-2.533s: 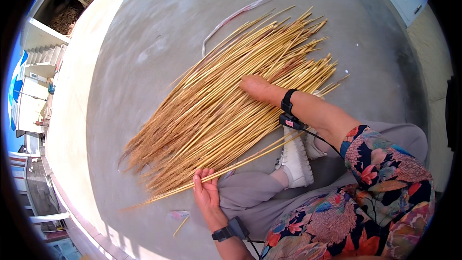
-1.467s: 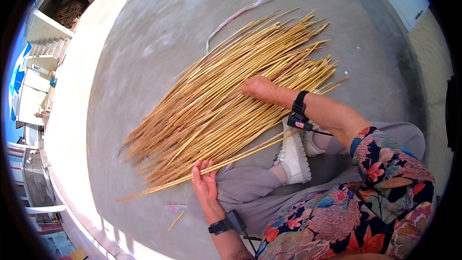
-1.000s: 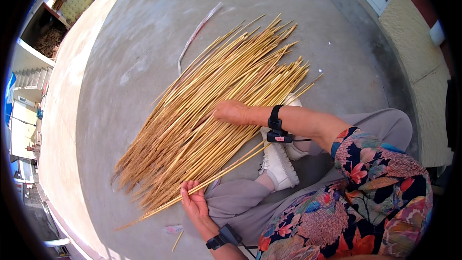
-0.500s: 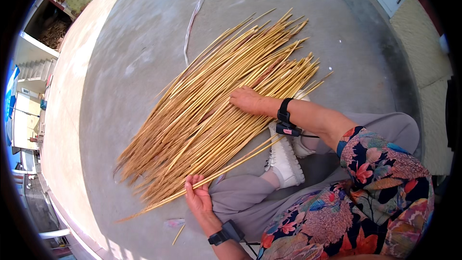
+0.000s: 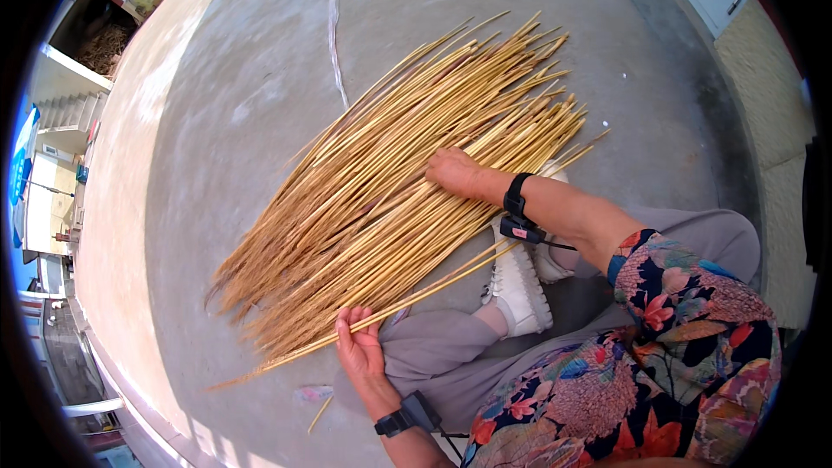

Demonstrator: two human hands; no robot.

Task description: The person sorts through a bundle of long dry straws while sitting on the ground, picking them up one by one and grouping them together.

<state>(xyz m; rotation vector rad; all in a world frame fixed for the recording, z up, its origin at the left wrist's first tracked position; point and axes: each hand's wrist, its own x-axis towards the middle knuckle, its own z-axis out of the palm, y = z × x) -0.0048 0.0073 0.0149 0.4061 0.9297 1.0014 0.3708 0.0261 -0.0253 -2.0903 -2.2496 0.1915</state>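
A broad pile of dried stalks [image 5: 394,178] with feathery brown heads lies slantwise on the concrete. Its heads point to the lower left, the bare yellow ends to the upper right. My left hand [image 5: 360,348], at the near edge of the pile, has its fingers curled round a few long stalks [image 5: 438,284], kept slightly apart from the rest. Over the middle of the pile, my right hand [image 5: 452,172] is closed on stalks, its fingertips partly hidden among them.
A whitish plastic strip [image 5: 334,43] lies beyond the pile. Near my left wrist are a pinkish scrap [image 5: 312,393] and a short loose stalk [image 5: 320,414]. My white shoe [image 5: 517,290] and grey trouser legs [image 5: 433,351] border the near side.
My right hand's fingers have curled in more, and it has shifted slightly over the pile. My left hand keeps its hold on the few stalks. The whole view has turned a little.
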